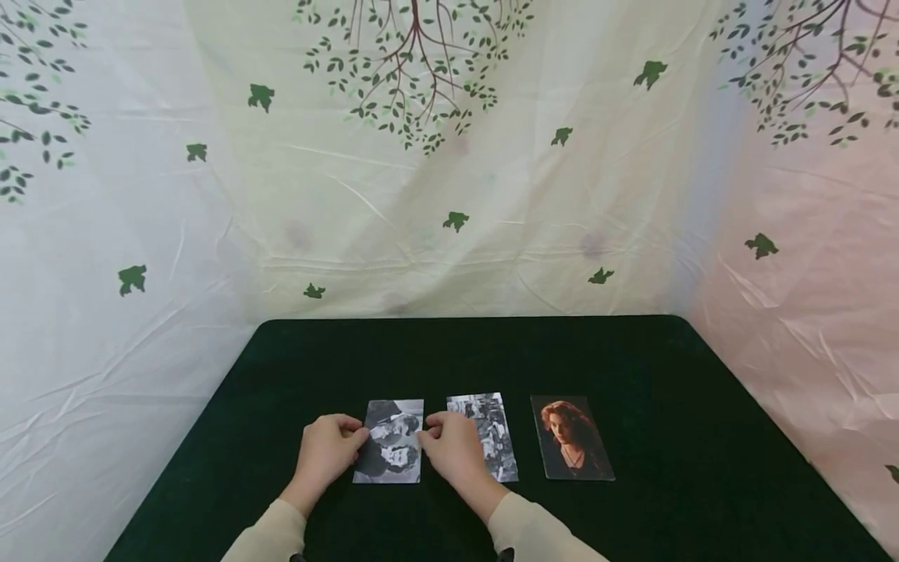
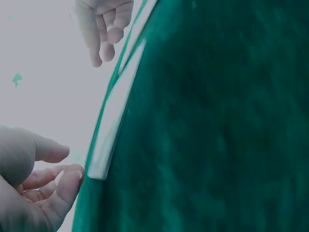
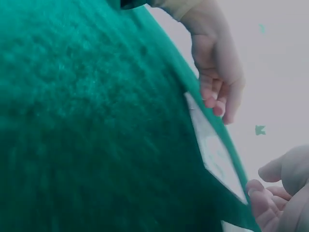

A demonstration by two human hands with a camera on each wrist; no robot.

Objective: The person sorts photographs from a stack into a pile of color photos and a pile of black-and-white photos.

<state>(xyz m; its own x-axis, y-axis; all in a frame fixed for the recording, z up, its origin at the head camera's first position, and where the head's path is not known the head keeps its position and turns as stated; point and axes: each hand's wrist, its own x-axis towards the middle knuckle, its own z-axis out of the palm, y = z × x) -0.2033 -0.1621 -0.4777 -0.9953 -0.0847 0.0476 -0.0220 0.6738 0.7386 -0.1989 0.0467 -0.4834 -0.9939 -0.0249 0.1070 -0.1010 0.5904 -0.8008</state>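
Observation:
A black-and-white photo card (image 1: 393, 460) lies flat on the dark green cloth, between the two hands. At its left edge is my left hand (image 1: 326, 449), thumb and forefinger tips right at the border. My right hand (image 1: 456, 449) has its fingertips at the opposite edge and covers part of a second black-and-white photo card (image 1: 500, 437). In the left wrist view, the left thumb and forefinger (image 2: 53, 149) stand apart, loosely bent, by the end of the white-looking card (image 2: 113, 125). The right wrist view likewise shows a gap between the right thumb and fingers.
To the right lies a colour photo card (image 1: 577, 449) of a person with reddish hair. Dark green cloth (image 1: 449, 351) covers the table. Pale hangings (image 1: 393, 234) printed with branches and green leaf shapes surround it at the back and sides.

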